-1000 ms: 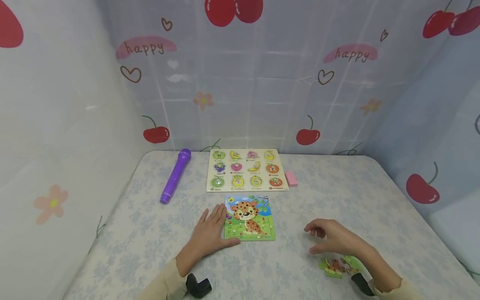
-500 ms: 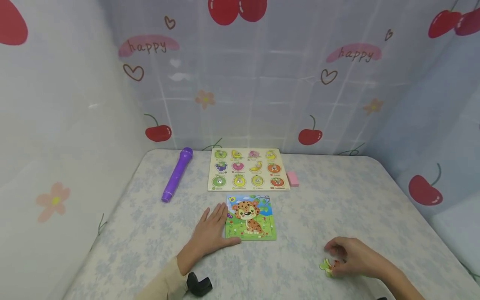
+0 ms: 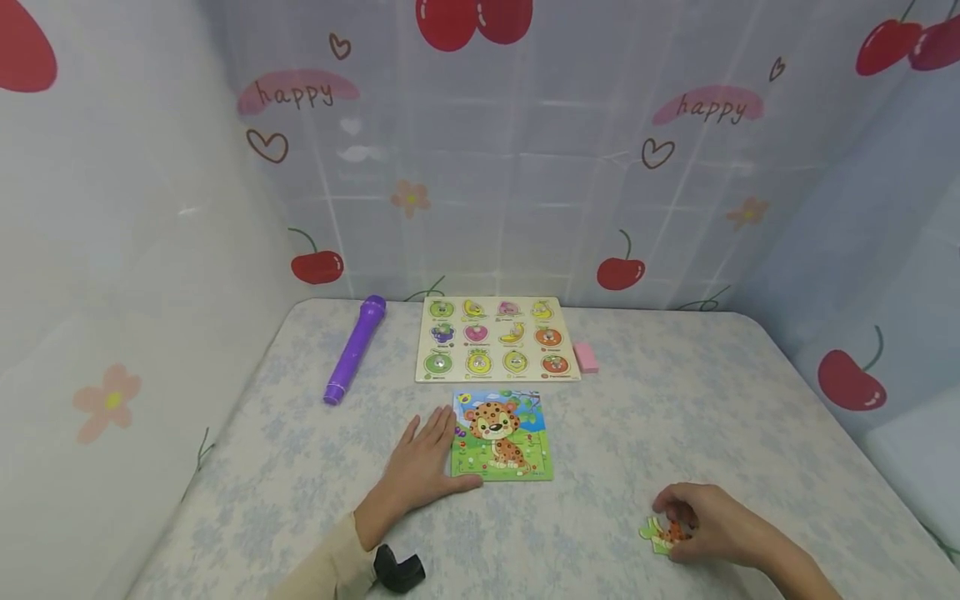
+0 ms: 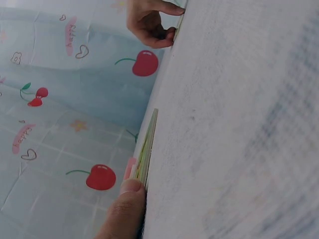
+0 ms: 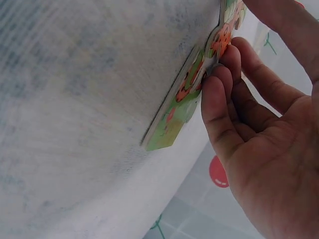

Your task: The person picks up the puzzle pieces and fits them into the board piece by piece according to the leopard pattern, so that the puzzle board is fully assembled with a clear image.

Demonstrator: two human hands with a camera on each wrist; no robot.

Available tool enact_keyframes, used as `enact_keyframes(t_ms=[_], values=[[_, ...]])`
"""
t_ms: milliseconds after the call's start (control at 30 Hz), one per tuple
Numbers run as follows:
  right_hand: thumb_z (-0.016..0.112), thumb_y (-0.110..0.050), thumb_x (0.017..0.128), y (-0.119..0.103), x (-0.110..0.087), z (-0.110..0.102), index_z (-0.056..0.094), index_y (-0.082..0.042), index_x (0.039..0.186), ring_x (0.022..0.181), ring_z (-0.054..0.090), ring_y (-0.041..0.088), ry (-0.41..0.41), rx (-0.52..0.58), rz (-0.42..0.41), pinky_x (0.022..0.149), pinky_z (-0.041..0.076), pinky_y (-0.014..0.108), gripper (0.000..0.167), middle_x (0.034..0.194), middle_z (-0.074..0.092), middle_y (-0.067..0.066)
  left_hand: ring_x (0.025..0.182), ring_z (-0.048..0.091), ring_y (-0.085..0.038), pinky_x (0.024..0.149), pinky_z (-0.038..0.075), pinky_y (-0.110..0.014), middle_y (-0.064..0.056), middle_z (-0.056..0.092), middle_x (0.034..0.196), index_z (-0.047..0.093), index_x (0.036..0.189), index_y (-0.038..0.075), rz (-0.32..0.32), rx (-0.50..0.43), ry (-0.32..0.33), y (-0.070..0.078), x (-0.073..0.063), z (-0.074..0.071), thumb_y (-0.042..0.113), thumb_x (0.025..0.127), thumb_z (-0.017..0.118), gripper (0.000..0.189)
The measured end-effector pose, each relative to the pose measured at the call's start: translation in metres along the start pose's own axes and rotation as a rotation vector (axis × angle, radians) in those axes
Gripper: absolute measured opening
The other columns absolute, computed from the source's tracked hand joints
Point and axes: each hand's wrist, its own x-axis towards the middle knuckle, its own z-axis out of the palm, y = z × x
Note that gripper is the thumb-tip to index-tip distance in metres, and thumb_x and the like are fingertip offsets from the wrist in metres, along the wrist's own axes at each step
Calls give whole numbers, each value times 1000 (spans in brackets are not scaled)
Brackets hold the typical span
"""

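Observation:
A square leopard puzzle lies flat on the table. My left hand rests along its left side with fingers straight, the thumb at its lower edge; the left wrist view shows the thumb against the thin board. To the right, my right hand has its thumb and curled fingers around a spotted puzzle piece on the tabletop. In the right wrist view, a green-cornered puzzle piece lies flat beside the fingertips. The fingers partly hide the pieces.
Behind the leopard puzzle lies a fruit peg puzzle board, with a pink block at its right edge. A purple toy microphone lies at the back left. Printed curtains enclose the table's back and sides.
My right hand has come down and toward me onto the puzzle pieces, and its thumb and fingers have closed around one. The left hand stays on the leopard puzzle.

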Motion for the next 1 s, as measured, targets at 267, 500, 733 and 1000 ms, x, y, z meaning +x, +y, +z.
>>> enact_keyframes(t_ms=[267, 500, 733, 1000], values=[[85, -25, 73, 6, -2, 1, 65, -10, 101, 72, 48, 1, -15, 52, -67, 60, 44, 23, 38, 90, 61, 3, 151, 19, -25, 122, 14, -53, -11, 20, 163, 21, 155, 4, 0, 14, -3, -1, 0, 2, 89, 77, 38, 117], [85, -30, 73, 4, 0, 4, 65, -14, 101, 81, 55, -4, 47, -10, -97, 67, 50, 20, 38, 96, 64, -1, 151, 19, -26, 122, 14, -53, -11, 20, 163, 21, 155, 3, -2, 1, 1, 0, 1, 1, 88, 77, 40, 117], [86, -39, 70, 3, 0, 4, 66, -15, 103, 84, 57, -4, 108, -97, -41, 70, 52, 20, 46, 98, 64, -6, 151, 19, -26, 122, 14, -53, -11, 21, 162, 22, 155, 4, 7, 8, 17, 0, 1, 0, 88, 77, 40, 116], [88, -32, 68, 5, -5, 1, 66, -11, 101, 70, 46, 1, 64, -35, 61, 59, 42, 22, 45, 85, 58, -1, 152, 18, -26, 122, 13, -53, -11, 19, 163, 21, 155, 4, -5, -12, 1, 1, 0, -1, 87, 77, 42, 115]])
